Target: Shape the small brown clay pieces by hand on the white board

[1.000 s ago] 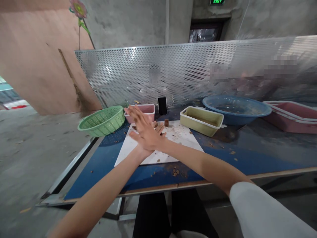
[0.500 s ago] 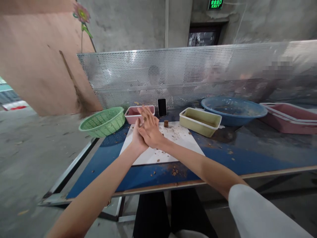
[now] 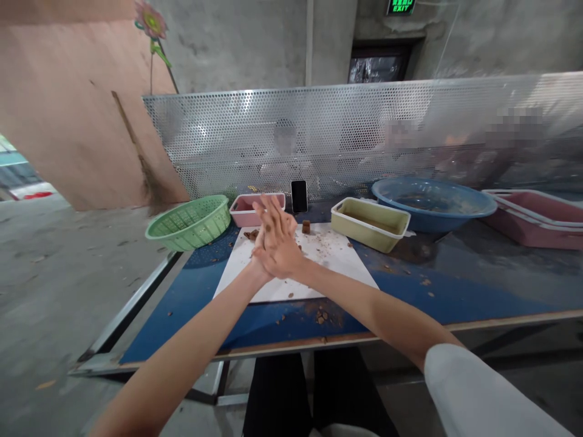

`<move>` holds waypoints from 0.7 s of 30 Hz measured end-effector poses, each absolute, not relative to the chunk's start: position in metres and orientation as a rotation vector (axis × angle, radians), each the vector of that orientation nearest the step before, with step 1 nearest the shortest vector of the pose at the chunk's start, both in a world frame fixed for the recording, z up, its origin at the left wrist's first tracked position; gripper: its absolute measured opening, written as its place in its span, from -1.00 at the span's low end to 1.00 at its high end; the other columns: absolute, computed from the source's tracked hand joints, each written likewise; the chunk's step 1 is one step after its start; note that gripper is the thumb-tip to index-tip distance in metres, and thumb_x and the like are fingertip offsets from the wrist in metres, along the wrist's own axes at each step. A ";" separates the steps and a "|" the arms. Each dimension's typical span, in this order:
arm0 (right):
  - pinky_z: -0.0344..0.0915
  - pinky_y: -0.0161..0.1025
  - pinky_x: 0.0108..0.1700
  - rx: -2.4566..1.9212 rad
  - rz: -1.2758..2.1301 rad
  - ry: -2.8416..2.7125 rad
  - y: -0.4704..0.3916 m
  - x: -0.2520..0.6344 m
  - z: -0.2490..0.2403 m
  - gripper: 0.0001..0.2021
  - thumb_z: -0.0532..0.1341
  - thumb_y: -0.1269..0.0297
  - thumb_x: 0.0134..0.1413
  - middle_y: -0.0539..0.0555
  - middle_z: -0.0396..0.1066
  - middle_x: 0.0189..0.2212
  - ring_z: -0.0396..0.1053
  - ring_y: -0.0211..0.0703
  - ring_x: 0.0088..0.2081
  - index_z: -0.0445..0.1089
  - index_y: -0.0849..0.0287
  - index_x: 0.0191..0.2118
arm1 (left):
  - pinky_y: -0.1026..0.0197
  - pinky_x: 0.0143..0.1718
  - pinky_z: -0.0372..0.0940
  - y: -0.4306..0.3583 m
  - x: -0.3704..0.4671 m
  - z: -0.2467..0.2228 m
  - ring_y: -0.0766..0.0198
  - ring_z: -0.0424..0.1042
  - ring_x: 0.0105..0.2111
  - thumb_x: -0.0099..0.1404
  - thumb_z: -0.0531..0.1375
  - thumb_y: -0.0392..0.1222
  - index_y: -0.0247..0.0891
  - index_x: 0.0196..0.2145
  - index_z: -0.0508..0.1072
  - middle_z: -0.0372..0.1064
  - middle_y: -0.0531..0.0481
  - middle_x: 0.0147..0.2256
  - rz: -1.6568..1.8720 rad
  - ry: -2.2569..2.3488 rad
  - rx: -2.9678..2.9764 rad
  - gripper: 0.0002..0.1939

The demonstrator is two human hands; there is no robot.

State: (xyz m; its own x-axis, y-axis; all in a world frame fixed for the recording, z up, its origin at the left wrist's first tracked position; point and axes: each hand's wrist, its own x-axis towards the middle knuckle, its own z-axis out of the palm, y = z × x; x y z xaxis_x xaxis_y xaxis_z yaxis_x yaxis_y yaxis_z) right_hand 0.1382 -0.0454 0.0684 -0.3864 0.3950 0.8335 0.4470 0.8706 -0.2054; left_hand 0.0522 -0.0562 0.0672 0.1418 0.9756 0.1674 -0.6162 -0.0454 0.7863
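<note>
My right hand (image 3: 283,246) lies across my left hand (image 3: 263,254), palm against palm, above a white board (image 3: 337,267). The right hand's fingers are stretched out and slightly spread, with brown smears on them. Most of the left hand's fingers are hidden behind the right. Whether anything is between the palms cannot be seen. A small brown block (image 3: 306,227), looking like clay, stands at the board's far edge. Left of the hands, a darker brown lump (image 3: 251,235) lies on the board, and brown crumbs are scattered about.
On the blue table (image 3: 182,315) stand a green basket (image 3: 191,227), a pink container (image 3: 241,212), a phone (image 3: 299,196), a yellow-green container (image 3: 364,227), a blue basin (image 3: 423,215) and stacked pink containers (image 3: 537,227). A perforated metal screen (image 3: 328,133) rises behind. Crumbs (image 3: 322,316) lie near the front edge.
My hands have shifted slightly right and toward me, still palm to palm, the right now covering more of the left. The brown lump at the board's left now shows.
</note>
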 end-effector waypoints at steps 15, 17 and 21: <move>-0.23 0.28 0.56 -0.769 0.130 -1.750 -0.026 0.142 0.074 -0.29 -0.17 -0.10 0.58 0.01 -0.33 0.62 -0.44 0.14 0.62 -0.63 -0.22 0.59 | -0.15 0.43 0.14 -0.059 0.066 0.091 -0.07 0.31 0.39 0.55 -0.12 0.33 -0.06 0.41 0.35 0.46 -0.10 0.29 1.325 0.472 0.590 -0.29; -0.24 0.28 0.56 -0.708 0.177 -1.860 -0.028 0.142 0.072 -0.28 -0.13 -0.12 0.57 -0.04 -0.29 0.61 -0.42 0.18 0.62 -0.55 -0.23 0.60 | -0.15 0.45 0.12 -0.058 0.067 0.097 -0.04 0.27 0.41 0.55 -0.14 0.36 0.02 0.44 0.31 0.37 -0.04 0.36 1.421 0.419 0.628 -0.28; -0.21 0.30 0.53 -0.825 0.346 -1.617 -0.009 0.143 0.075 -0.35 -0.19 -0.14 0.56 -0.02 -0.19 0.60 -0.30 0.13 0.61 -0.37 -0.25 0.61 | -0.05 0.47 0.10 -0.062 0.078 0.098 0.06 0.15 0.48 0.62 -0.15 0.22 0.10 0.48 0.24 0.23 0.07 0.45 1.472 0.458 0.692 -0.39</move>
